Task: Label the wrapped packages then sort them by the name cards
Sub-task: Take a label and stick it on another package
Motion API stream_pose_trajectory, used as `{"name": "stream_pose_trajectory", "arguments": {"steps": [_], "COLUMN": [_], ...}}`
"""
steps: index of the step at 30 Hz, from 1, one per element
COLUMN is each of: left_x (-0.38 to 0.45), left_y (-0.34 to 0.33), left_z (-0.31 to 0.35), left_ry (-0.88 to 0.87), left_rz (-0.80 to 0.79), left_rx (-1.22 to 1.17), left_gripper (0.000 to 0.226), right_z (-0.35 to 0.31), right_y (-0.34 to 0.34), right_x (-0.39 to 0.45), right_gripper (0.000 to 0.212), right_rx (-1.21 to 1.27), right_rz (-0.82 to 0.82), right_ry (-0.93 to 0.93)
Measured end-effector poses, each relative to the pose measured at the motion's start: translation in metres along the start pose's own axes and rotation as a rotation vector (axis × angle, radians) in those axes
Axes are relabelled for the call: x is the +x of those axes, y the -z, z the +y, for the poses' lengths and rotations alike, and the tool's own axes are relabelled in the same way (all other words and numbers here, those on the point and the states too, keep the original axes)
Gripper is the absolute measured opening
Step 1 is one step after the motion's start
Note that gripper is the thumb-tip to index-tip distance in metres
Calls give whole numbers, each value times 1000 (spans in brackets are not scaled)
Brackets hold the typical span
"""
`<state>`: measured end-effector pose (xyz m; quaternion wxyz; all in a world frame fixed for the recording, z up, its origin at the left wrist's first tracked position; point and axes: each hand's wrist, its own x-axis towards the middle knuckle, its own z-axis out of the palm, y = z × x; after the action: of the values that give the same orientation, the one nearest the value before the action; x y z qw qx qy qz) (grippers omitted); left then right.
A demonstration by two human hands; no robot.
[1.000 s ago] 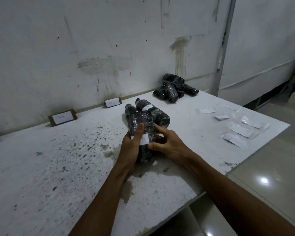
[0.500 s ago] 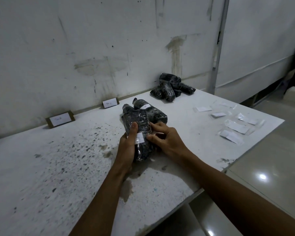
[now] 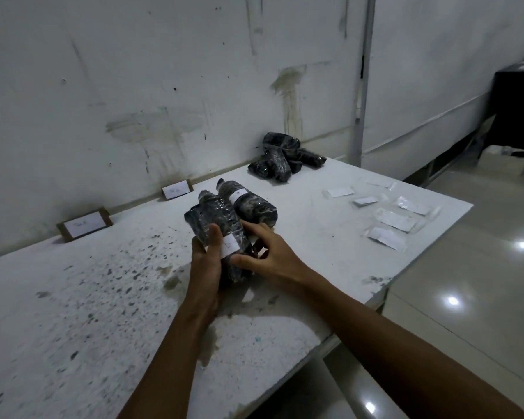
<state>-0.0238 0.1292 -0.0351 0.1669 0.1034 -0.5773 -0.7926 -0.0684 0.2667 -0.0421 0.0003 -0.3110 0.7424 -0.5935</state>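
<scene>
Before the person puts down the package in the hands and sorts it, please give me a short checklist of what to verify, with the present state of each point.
1. Label is on the held package: ok, a white slip lies on its wrap.
2. Package is held securely: ok, left hand grips it with the thumb by the label; right hand touches its other side.
3. Label fully stuck down: cannot tell.
4. Writing on the label legible: cannot tell, too small.
5. Name cards in sight: ok, near name card and far name card stand at the wall; their text is unreadable.
6. Unlabelled pile and spare labels remain on the table: ok.
</scene>
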Motion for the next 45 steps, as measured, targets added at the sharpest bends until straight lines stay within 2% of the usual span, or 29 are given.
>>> {"name": "stream_pose_trajectory", "arguments": {"steps": [1, 3, 5, 7, 15, 18, 21, 24, 29, 32, 35, 38, 42, 45], "left_x": [1, 1, 0, 0, -1, 3, 5, 5, 7, 13, 27, 48, 82, 103], "left_y": [1, 4, 4, 3, 5, 10, 7, 9, 14, 16, 16, 11, 0, 0], "left_z": [0, -1, -1, -1, 8, 9, 8, 7, 8, 6, 2, -2, 2, 3], "left_ry": [-1, 18, 59, 75, 88, -1, -51, -121, -341, -383, -233, -52, -7, 3], "left_rz": [-15, -71, -100, -113, -178, -198, -221, -142, 116, 272, 324, 290, 290, 309], "left_rx": [3, -21, -71, -121, -233, -158, -113, -78, 342, 488, 505, 568, 640, 631], "left_gripper": [102, 87, 68, 58, 51, 46, 50, 42, 27, 24, 27, 44, 76, 77], "right_z": [1, 2, 0, -3, 2, 3, 1, 1, 4, 9, 16, 24, 50, 67], "right_y": [0, 1, 4, 8, 9, 9, 11, 16, 41, 59, 79, 94, 94, 89], "right_x": [0, 1, 2, 2, 3, 5, 6, 7, 17, 27, 44, 66, 98, 118], "right_gripper": [75, 75, 67, 60, 63, 49, 53, 51, 45, 53, 57, 43, 37, 40], "right_rx": [-6, 25, 147, 279, 427, 591, 655, 733, 888, 728, 588, 513, 350, 245], "right_rz": [0, 8, 8, 0, 15, 72, 113, 169, 414, 663, 804, 808, 732, 707], "right_ry": [-10, -50, -108, -142, -183, -203, -178, -96, 21, -100, -246, -330, -382, -400]}}
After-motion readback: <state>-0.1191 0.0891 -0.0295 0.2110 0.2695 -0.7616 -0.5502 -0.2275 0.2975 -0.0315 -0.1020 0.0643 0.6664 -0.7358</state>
